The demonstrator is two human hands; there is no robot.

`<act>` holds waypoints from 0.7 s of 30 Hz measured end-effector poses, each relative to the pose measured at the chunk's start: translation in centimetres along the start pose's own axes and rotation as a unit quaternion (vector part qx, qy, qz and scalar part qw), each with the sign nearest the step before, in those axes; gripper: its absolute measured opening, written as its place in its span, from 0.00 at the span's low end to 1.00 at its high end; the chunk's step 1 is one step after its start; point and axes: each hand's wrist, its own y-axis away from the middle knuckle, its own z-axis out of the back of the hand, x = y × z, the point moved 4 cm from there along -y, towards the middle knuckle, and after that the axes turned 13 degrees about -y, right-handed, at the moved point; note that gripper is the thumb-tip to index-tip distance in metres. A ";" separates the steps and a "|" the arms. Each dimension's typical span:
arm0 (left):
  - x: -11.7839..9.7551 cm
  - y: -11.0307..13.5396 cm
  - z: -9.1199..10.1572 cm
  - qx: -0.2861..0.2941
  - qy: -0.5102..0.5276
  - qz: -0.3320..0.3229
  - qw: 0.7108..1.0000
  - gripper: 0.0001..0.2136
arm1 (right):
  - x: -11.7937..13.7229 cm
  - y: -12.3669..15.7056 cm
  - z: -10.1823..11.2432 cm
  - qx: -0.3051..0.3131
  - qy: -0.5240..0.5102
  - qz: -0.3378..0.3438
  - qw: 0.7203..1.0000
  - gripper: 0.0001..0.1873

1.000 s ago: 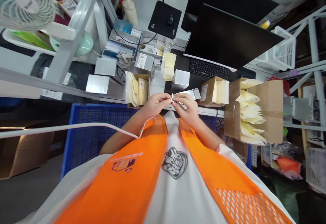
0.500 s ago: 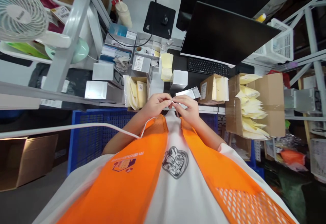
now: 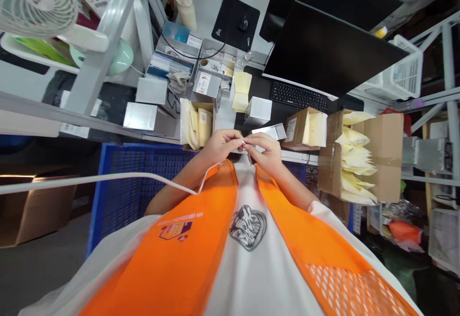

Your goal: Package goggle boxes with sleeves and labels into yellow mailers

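Observation:
My left hand and my right hand meet in front of my chest, at the desk's front edge. The fingers of both are pinched together around something small and whitish, too small to name. Just beyond my right hand lies an open silver box. Behind it stands another silver box. A cardboard box with yellow padded envelopes is close to my left hand. To the right of my right hand, a smaller brown box also holds yellow envelopes.
A monitor and keyboard stand at the back. Grey trays hold small items at the left. A large carton of envelopes is at the right; a blue crate sits below the desk. A white cable crosses from the left.
The view has turned slightly, so the desk items appear shifted a little. Both hands keep the same pinch at nearly the same place.

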 end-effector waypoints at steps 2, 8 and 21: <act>0.1 0.2 0.1 -0.006 -0.005 0.002 1.000 0.10 | 0.0 -0.1 -0.2 0.002 -0.004 0.007 1.000 0.12; 0.2 0.5 0.3 -0.028 -0.033 -0.011 0.999 0.11 | 0.3 -0.2 -0.4 0.001 -0.031 0.002 1.000 0.08; -1.6 0.8 -1.2 -0.101 -0.324 -0.167 0.926 0.09 | -0.5 0.8 0.4 -0.003 0.082 -0.011 0.997 0.09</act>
